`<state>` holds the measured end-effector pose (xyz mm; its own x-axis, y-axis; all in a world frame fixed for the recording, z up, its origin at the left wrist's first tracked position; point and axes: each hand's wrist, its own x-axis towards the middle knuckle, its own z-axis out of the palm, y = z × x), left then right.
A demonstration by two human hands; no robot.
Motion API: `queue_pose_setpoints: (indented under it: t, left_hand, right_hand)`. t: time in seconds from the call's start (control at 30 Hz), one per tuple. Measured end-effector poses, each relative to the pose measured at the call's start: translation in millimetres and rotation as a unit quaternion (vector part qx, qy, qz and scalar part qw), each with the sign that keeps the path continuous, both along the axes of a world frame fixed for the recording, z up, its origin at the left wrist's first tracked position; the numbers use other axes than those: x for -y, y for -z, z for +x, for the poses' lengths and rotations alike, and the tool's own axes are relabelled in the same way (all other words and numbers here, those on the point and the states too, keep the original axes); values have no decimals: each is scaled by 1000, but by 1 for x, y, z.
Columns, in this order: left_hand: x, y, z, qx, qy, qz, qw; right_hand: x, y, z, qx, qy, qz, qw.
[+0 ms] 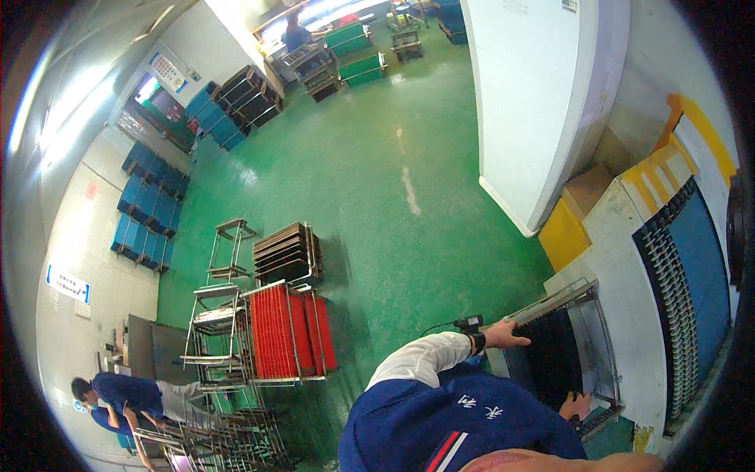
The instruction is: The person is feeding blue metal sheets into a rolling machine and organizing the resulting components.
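A wire-framed metal rack (602, 334) stands against the pale machine on my right, with a stack of thin dark panels (557, 354) inside it. My left hand (507, 334) is closed over the end of the rack beside the panels; a black band circles that wrist. At the other end of the stack, my right hand (576, 405) has its fingers curled at the rack's edge, next to the panels' lower corner. My torso hides part of the rack's near side.
Beyond the rack, the machine carries rows of small wheels (680, 315) beside a blue panel (704, 267). A white pillar (527, 102) rises ahead. Metal racks with red panels (283, 334) stand on the green floor (377, 204) to the left. A co-worker (130, 397) bends over racks at lower left.
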<state>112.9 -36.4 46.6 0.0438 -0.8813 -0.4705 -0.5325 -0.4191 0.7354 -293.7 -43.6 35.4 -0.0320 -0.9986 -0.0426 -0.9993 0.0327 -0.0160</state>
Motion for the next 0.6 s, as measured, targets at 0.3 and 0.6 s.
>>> queue_pose_setpoints:
  t: [0.3,0.6]
  left_hand:
    - [11,-70,-29,-151,49,-36,987]
    - [-3,-88,-62,-38,48,117,991]
  right_hand:
    - [16,7,-21,78,-7,30,996]
    - [-23,-13,-14,105,6,-136,985]
